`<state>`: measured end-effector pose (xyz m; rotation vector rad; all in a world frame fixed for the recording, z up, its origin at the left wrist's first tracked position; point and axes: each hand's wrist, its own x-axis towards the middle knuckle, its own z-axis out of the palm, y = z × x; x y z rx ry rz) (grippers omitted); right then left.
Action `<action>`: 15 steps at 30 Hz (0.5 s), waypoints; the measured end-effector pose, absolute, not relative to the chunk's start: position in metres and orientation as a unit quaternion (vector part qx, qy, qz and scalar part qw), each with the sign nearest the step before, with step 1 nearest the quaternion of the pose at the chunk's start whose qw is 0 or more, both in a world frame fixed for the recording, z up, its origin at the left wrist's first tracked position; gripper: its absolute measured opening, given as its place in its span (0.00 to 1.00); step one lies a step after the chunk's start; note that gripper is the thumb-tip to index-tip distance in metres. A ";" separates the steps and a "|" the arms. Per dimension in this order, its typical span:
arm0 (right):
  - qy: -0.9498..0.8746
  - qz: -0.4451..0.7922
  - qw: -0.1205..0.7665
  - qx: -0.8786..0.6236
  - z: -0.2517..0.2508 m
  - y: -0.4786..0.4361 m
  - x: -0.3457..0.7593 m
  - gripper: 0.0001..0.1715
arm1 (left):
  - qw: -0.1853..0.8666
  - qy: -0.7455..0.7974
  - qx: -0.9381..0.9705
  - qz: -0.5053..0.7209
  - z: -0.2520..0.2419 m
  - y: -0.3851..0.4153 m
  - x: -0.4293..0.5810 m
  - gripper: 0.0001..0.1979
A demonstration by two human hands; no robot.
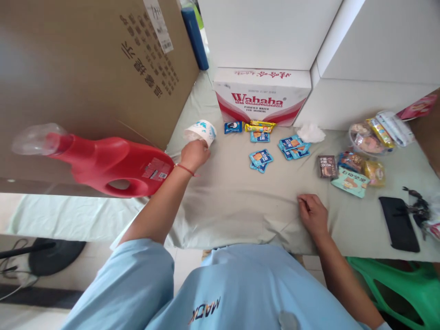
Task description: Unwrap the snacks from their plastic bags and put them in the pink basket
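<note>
Blue packets (261, 158) on cloth-covered table (233, 197)

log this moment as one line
left hand: holding tilted patterned cup | right hand: curled on cloth | scene: blue packets in front of Wahaha box

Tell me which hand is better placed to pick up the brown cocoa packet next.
The right hand, I'd judge: it lies curled on the cloth, close to the cocoa packet, with nothing visible in it. The left hand is much farther away, at the paper cup.
</note>
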<state>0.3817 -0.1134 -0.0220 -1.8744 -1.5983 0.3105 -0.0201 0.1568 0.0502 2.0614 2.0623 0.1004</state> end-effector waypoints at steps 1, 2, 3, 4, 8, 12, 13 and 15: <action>-0.607 0.119 0.325 -0.715 -0.021 -0.113 0.381 0.16 | 0.090 0.665 0.741 0.018 0.056 0.142 -0.013 0.14; -0.603 0.121 0.329 -0.717 -0.020 -0.113 0.381 0.16 | 0.073 0.629 0.774 0.015 0.062 0.127 -0.005 0.15; -0.597 0.124 0.333 -0.720 -0.019 -0.112 0.380 0.16 | 0.073 0.598 0.798 0.012 0.067 0.113 0.001 0.16; -0.589 0.128 0.338 -0.722 -0.018 -0.111 0.379 0.16 | 0.083 0.570 0.817 0.011 0.073 0.101 0.007 0.16; -0.577 0.159 0.363 -0.714 -0.014 -0.102 0.370 0.16 | 0.078 0.586 0.804 0.057 0.082 0.086 0.019 0.17; -0.588 0.156 0.367 -0.704 -0.017 -0.096 0.361 0.17 | 0.088 0.648 0.750 0.101 0.072 0.115 0.019 0.26; -0.590 0.149 0.366 -0.704 -0.018 -0.096 0.360 0.17 | 0.100 0.656 0.740 0.110 0.068 0.125 0.020 0.30; -0.596 0.139 0.365 -0.702 -0.021 -0.096 0.360 0.17 | 0.119 0.669 0.721 0.135 0.060 0.144 0.023 0.40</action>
